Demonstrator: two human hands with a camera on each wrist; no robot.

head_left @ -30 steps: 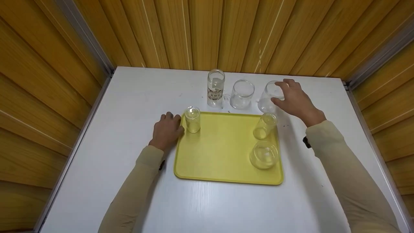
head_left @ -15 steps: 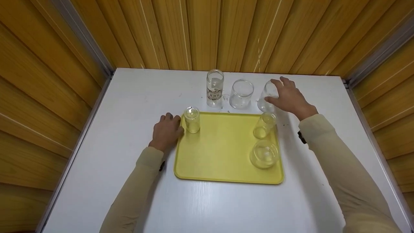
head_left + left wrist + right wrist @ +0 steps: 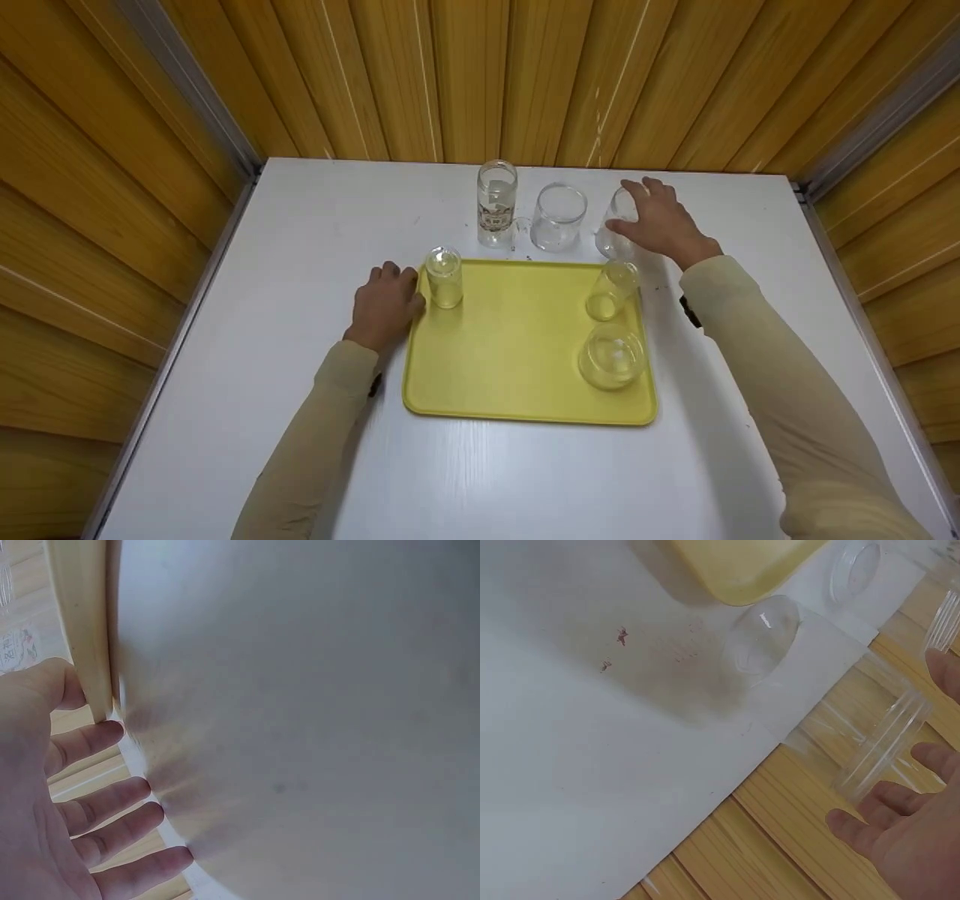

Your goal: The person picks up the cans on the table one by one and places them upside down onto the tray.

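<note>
My left hand [image 3: 384,306] rests on the table at the left edge of the yellow tray [image 3: 517,360], thumb and index finger touching the rim. In the left wrist view its fingers are nearly straight, fingertips on the white tabletop. At the back right, my right hand [image 3: 660,219] is spread beside a clear glass cup [image 3: 611,241], thumb in front of it and fingers at its top. The right wrist view shows the cup's ribbed rim [image 3: 885,742] close to the fingertips, with the fingers not curled round it. The hand hides part of the cup in the head view.
Upside-down on the tray stands a small glass [image 3: 445,279] at back left. A tapered glass [image 3: 612,291] and a round glass bowl [image 3: 611,358] are on its right side. Behind it stand a printed tall glass [image 3: 496,206] and a glass mug [image 3: 558,219]. Wood-patterned walls [image 3: 465,82] enclose the table.
My right hand has moved left and slightly toward the back, its thumb and fingers coming closer about the glass cup. The left hand, the tray and the other glassware have stayed put.
</note>
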